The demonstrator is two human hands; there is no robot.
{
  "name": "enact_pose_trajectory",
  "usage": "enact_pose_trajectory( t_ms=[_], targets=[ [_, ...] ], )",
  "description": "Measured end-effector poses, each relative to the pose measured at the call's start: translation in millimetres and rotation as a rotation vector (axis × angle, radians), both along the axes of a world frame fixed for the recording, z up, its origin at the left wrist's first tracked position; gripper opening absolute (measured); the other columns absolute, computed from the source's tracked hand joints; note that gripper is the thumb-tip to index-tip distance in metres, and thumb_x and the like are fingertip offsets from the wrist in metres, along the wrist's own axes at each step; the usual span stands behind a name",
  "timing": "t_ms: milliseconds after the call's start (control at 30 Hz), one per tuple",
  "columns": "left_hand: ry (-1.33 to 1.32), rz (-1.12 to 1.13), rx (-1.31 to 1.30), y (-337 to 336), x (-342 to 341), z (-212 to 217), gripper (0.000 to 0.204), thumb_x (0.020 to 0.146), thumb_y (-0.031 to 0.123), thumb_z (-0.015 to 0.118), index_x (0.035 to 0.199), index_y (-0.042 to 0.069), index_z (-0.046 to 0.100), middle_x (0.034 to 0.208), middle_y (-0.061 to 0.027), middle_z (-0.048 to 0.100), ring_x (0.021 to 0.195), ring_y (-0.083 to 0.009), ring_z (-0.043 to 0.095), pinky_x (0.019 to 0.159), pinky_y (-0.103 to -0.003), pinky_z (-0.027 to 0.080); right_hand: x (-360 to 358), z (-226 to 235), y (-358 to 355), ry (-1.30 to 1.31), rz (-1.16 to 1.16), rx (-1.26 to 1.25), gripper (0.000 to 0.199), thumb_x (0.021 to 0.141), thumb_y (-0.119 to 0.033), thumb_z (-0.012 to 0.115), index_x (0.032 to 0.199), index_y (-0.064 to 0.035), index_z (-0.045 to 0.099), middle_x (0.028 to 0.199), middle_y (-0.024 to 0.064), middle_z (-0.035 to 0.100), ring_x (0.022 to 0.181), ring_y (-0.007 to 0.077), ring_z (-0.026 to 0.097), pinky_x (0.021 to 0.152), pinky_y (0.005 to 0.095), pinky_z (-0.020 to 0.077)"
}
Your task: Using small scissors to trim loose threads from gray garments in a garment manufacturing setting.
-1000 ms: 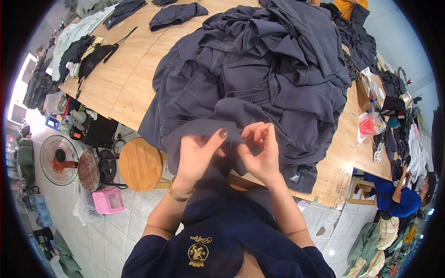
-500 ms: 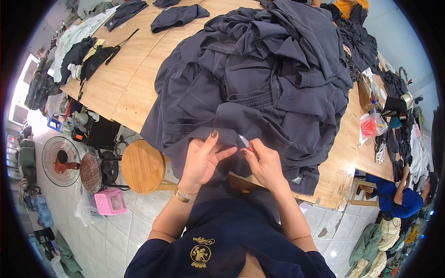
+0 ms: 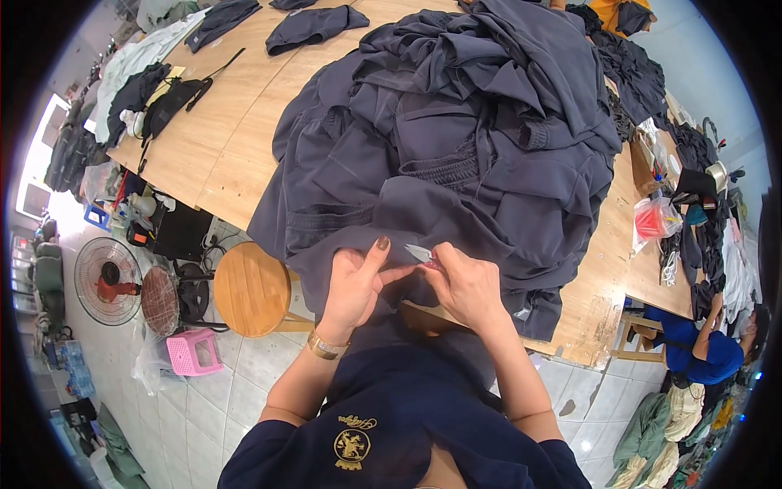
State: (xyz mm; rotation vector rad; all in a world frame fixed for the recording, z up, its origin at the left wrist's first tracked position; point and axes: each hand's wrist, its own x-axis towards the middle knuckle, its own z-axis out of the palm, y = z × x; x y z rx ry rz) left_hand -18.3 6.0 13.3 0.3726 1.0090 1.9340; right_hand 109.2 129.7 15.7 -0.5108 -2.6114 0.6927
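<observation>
At the near table edge, the left hand (image 3: pixel 356 287) is pinching a fold of soft, dark grey garment (image 3: pixel 383 213), fingers clamped, while the right hand (image 3: pixel 466 285) is gripping small metal snips (image 3: pixel 420 253), pointed blades resting against the cloth, below the heaped, rumpled pile (image 3: pixel 481 106).

Matt dark grey cloth garments (image 3: pixel 456 147) lie heaped on the pale, smooth wooden surface (image 3: pixel 228 155), a small shiny metal snipper (image 3: pixel 420 253) glints, and the round stool (image 3: pixel 251 289) is varnished wood.
</observation>
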Motion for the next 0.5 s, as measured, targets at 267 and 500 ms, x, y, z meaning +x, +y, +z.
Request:
enact_pose_trajectory(
  t_ms=[267, 500],
  targets=[
    [-0.021, 0.009, -0.012, 2.0, 0.7, 1.7, 0.026, 0.096, 0.015, 0.052, 0.104, -0.009, 0.056, 0.104, -0.0150, 0.062, 0.094, -0.0221, 0.063, 0.084, -0.041, 0.055, 1.2, -3.7, 4.5, 0.026, 0.015, 0.062, 0.025, 0.086, -0.028, 0.061, 0.080, -0.0078, 0.048, 0.064, 0.0056, 0.056, 0.051, 0.0264, 0.057, 0.044, 0.0349, 0.0416],
    [-0.030, 0.026, -0.022, 1.6, -0.2, 0.1, 0.025, 0.095, 0.014, 0.052, 0.104, -0.009, 0.056, 0.103, -0.0149, 0.063, 0.095, -0.0222, 0.063, 0.083, -0.040, 0.055, 2.6, -1.4, 5.8, 0.019, 0.059, 0.023, 0.025, 0.086, -0.028, 0.061, 0.081, -0.0074, 0.048, 0.065, 0.0055, 0.057, 0.051, 0.0268, 0.057, 0.044, 0.0348, 0.0418]
  ],
)
